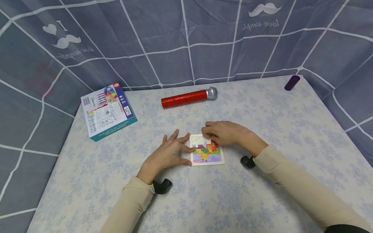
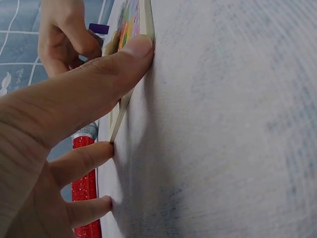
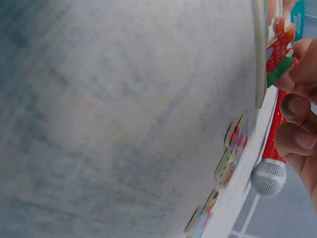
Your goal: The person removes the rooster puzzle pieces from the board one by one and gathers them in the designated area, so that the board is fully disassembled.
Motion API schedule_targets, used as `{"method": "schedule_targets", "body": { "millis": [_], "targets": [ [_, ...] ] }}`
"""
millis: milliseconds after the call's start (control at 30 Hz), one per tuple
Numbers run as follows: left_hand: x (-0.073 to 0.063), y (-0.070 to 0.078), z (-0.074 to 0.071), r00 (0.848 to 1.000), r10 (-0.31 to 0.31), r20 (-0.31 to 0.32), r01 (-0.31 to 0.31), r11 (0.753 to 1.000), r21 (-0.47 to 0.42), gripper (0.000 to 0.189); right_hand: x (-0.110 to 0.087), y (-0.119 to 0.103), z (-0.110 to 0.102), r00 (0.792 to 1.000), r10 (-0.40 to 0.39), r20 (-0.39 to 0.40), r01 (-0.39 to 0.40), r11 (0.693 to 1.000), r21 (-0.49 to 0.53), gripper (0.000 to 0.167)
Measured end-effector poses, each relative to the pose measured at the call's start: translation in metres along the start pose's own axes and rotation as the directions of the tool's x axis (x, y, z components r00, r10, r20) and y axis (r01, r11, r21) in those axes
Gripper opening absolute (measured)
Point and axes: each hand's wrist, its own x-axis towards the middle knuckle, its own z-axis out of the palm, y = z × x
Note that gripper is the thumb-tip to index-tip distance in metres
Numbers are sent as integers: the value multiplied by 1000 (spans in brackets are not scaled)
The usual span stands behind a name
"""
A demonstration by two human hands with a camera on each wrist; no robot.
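Observation:
A small square jigsaw puzzle (image 1: pixel 208 158) with a pale frame lies on the table, its lower part filled with a colourful picture and its upper left bare. My left hand (image 1: pixel 172 151) spreads its fingers along the frame's left side; in the left wrist view the thumb (image 2: pixel 136 47) rests on the frame's edge. Over the upper right corner, my right hand (image 1: pixel 225 132) has curled fingers and pinches a puzzle piece (image 3: pixel 281 69) with green on it, partly hidden by the fingertips. Loose puzzle pieces (image 3: pixel 233 151) lie beside the frame in the right wrist view.
Behind the puzzle lies a red glittery microphone (image 1: pixel 186 98) with a silver head. A boxed set (image 1: pixel 107 111) sits at the back left, and a dark purple cylinder (image 1: pixel 292 83) at the back right. A grey checked curtain (image 1: pixel 163 38) surrounds the table (image 1: pixel 204 200).

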Motion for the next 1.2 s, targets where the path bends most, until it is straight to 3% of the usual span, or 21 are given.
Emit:
{"method": "schedule_targets", "body": {
  "millis": [133,367,500,633,867,1000,1200],
  "targets": [
    [0,1,0,1000,2,-8,-2,1000,-4,55,-7,2,-4,998,55,-10,-53,990,128,16],
    [0,1,3,1000,-11,-21,11,1000,-1,55,-16,10,0,992,122,-14,-115,963,242,26],
    [0,1,4,1000,-10,-23,10,1000,-1,56,-19,15,3,986,165,-19,-147,923,356,28],
    [0,1,4,1000,-9,-26,9,1000,-6,56,-23,18,3,982,186,-33,-153,888,433,16],
    [0,2,4,1000,-1,-29,1,1000,-13,56,-29,22,-1,972,235,-26,-175,789,589,12],
    [0,2,4,1000,-3,-26,3,1000,-19,56,-35,28,-2,961,273,-34,-188,740,646,16],
    [0,2,3,1000,0,-24,0,1000,-19,56,-54,41,-5,934,356,-15,-256,699,667,17]
  ]
}}
